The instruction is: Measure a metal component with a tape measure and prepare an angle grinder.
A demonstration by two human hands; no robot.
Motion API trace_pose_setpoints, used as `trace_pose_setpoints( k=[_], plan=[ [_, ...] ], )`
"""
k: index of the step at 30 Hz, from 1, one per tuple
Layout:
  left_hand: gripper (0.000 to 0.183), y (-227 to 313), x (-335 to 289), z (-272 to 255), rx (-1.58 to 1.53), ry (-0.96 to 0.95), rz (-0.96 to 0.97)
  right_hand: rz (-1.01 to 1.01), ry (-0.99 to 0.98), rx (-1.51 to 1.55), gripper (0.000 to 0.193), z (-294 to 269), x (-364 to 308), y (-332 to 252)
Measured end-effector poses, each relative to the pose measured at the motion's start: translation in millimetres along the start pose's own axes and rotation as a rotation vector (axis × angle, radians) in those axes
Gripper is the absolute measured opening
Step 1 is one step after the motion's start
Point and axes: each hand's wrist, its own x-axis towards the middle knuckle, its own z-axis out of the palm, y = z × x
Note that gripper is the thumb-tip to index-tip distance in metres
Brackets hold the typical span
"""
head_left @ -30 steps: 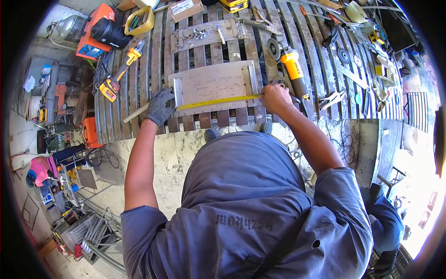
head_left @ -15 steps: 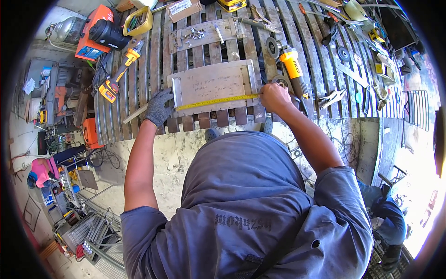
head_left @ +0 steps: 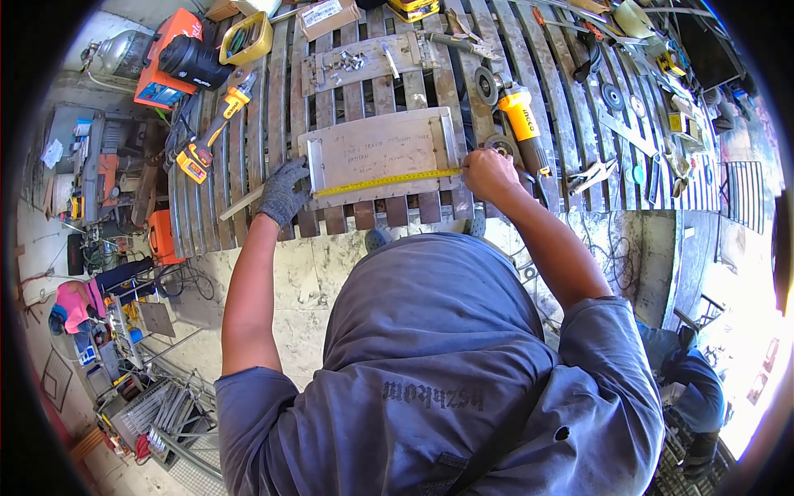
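Note:
A yellow tape measure is stretched across the near part of a flat metal plate that has handwriting on it and raised strips at both ends. My left hand, in a grey knit glove, is closed at the tape's left end by the plate's corner; its fingertips are partly hidden. My bare right hand is closed round the tape's right end, just off the plate's right edge. A thin pale strip sticks out to the left of my gloved hand.
Beyond the plate, a second metal plate carries small metal pieces. A yellow angle grinder lies right of my work, with locking pliers nearby. A yellow cordless tool rests at left on the slatted metal bench. Another person is at lower right.
My hands and the tape stay almost in place. The person at lower right has shifted slightly.

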Motion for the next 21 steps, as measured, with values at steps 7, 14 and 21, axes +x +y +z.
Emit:
trace_pose_setpoints(
  k=[7, 14, 21],
  plan=[
    [0.045, 6, 0, -4, -0.006, 0.02, 0.018, 0.002, -0.017, -0.002, 0.026, -3, 1, 1],
    [0.042, 6, -1, -4, -0.008, 0.041, -0.016, 0.052, 0.111, 0.064, 0.023, -33, 20, 14],
    [0.043, 3, 0, -4, -0.002, 0.002, -0.018, 0.049, 0.167, -0.071, 0.026, -54, 71, -4]
  ],
)
